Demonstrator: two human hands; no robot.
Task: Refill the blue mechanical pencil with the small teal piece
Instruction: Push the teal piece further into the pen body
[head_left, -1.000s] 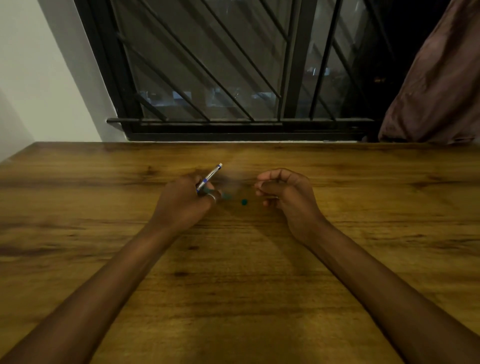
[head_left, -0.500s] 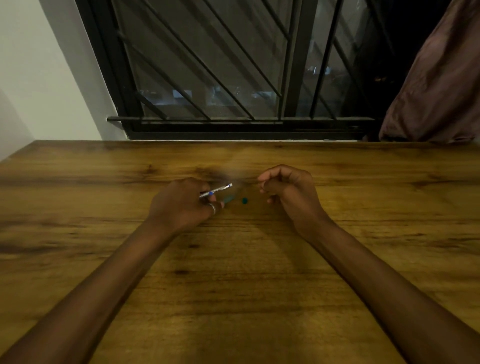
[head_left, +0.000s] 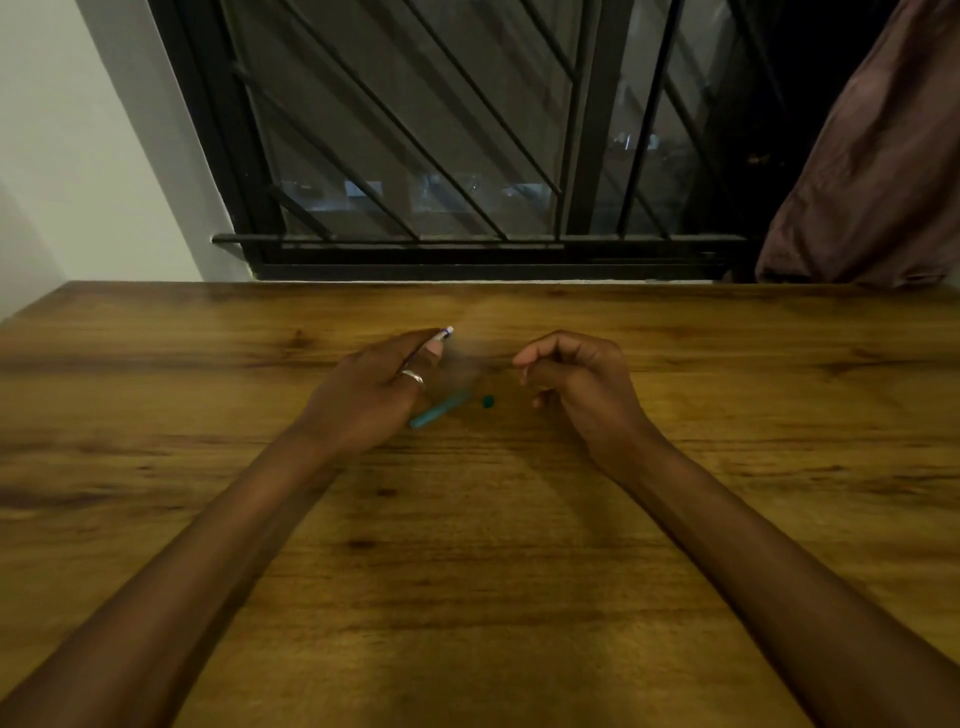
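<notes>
My left hand (head_left: 374, 395), with a ring on one finger, is closed around the blue mechanical pencil (head_left: 445, 333); only its white and blue tip pokes out past the fingers, pointing up and to the right. A teal tube (head_left: 439, 410) lies flat on the wooden table (head_left: 467, 545) just right of that hand. A small teal piece (head_left: 488, 400) sits on the table between the two hands, touching neither. My right hand (head_left: 576, 384) rests on the table with fingers curled in; I see nothing in it.
The table's far edge meets a barred window (head_left: 467, 156). A brownish curtain (head_left: 883, 171) hangs at the far right. A white wall (head_left: 78, 145) is at the far left.
My left hand turned the pencil from pointing right to pointing up and away, and lifted off the teal tube, which shows more fully now. The right hand barely moved.
</notes>
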